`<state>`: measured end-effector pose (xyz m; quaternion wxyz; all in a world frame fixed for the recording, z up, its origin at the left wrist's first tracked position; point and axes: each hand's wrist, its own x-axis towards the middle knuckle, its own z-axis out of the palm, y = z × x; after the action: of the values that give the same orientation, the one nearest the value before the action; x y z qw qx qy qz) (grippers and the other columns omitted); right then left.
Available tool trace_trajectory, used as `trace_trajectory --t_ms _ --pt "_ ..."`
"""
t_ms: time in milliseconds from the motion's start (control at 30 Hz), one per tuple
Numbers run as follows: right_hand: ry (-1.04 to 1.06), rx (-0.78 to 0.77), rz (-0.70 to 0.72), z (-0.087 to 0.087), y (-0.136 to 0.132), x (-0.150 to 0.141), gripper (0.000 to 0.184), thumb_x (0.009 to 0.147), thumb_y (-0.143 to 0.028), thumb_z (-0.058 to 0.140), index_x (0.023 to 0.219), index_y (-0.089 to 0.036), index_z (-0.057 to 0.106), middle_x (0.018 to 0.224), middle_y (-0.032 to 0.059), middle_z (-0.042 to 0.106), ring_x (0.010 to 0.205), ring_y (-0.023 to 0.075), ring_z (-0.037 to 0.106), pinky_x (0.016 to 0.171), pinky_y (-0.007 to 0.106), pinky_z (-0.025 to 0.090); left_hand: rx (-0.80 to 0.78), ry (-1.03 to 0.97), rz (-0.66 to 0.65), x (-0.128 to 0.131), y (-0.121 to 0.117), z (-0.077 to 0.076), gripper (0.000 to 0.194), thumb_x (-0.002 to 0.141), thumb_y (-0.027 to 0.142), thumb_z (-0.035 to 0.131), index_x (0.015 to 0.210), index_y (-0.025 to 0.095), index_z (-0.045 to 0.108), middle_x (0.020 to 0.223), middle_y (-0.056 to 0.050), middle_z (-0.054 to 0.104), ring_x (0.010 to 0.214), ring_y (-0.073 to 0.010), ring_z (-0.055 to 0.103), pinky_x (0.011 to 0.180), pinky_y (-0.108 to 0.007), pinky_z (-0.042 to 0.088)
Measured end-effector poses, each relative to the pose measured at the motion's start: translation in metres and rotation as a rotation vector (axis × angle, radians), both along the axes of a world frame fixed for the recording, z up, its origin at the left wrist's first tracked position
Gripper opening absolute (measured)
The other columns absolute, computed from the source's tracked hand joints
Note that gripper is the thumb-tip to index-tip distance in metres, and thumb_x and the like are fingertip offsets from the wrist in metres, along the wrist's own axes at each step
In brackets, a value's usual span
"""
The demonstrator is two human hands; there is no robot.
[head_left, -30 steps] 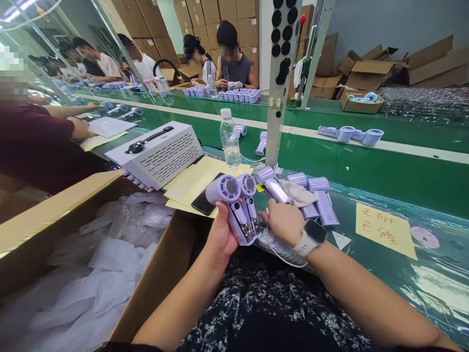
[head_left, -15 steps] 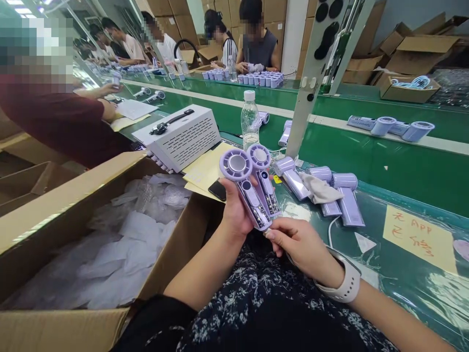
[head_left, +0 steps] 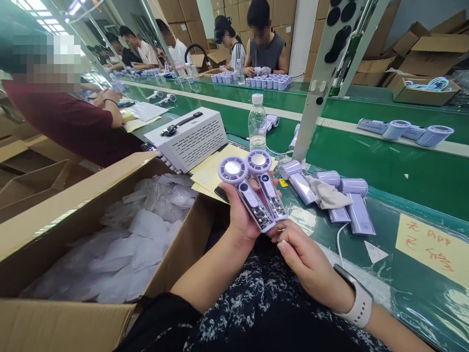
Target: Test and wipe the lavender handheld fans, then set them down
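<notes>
Two purple handheld fans, a left fan and a right fan, lean side by side in my left hand, which is closed around their handles. Both handles have their fronts uncovered, with circuit boards and small bright lights showing. A lit display shows on the right fan. My right hand is at the lower ends of the handles, thumb and fingers pinched together. What they hold, if anything, is too small to make out. Beyond it, a white cable runs down behind the hand.
Several purple fans and a grey cloth lie on the bench at right. An open carton of plastic bags stands left. Behind are a white metal box, a plastic bottle and an upright post. Co-workers sit nearby.
The view has shifted slightly. My right hand has drawn a little down and right against the handle ends. Small yellowish lights now show on the boards. The left hand keeps both fans.
</notes>
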<state>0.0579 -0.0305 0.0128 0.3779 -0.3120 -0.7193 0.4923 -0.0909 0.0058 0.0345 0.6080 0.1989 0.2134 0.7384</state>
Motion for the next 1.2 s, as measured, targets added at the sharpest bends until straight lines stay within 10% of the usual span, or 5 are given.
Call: trace_trajectory --t_ms 400,700,1200 --pt "0.345 -0.552 -0.173 -0.02 -0.008 -0.014 0.047 0.095 -0.061 0.063 0.073 -0.022 0.05 0.046 -0.0098 0.042 0.039 0.0081 0.043 0.044 0.022 0.032 0.174 0.161 0.019 0.008 -0.01 -0.011 0.068 0.061 0.088 0.068 0.069 0.02 0.07 0.1 -0.009 0.074 0.094 -0.028 0.07 0.076 -0.037 0.061" --pt "0.231 -0.44 -0.14 -0.019 -0.007 -0.011 0.043 0.099 -0.059 0.057 0.079 -0.021 0.058 0.07 0.0 0.064 0.068 0.0149 0.057 0.069 0.029 0.045 0.103 0.142 -0.003 0.007 -0.009 -0.014 0.072 0.057 0.09 0.068 0.065 0.019 0.062 0.104 -0.008 0.072 0.084 -0.0226 0.068 0.073 -0.035 0.06" --pt "0.119 -0.349 -0.153 -0.01 -0.007 -0.008 0.052 0.091 -0.068 0.061 0.069 -0.022 0.051 0.067 -0.002 0.047 0.064 0.0155 0.042 0.061 0.028 0.037 -0.019 0.138 0.007 0.003 -0.014 -0.009 0.076 0.052 0.095 0.066 0.062 0.02 0.054 0.105 -0.01 0.072 0.103 -0.0324 0.07 0.081 -0.044 0.061"
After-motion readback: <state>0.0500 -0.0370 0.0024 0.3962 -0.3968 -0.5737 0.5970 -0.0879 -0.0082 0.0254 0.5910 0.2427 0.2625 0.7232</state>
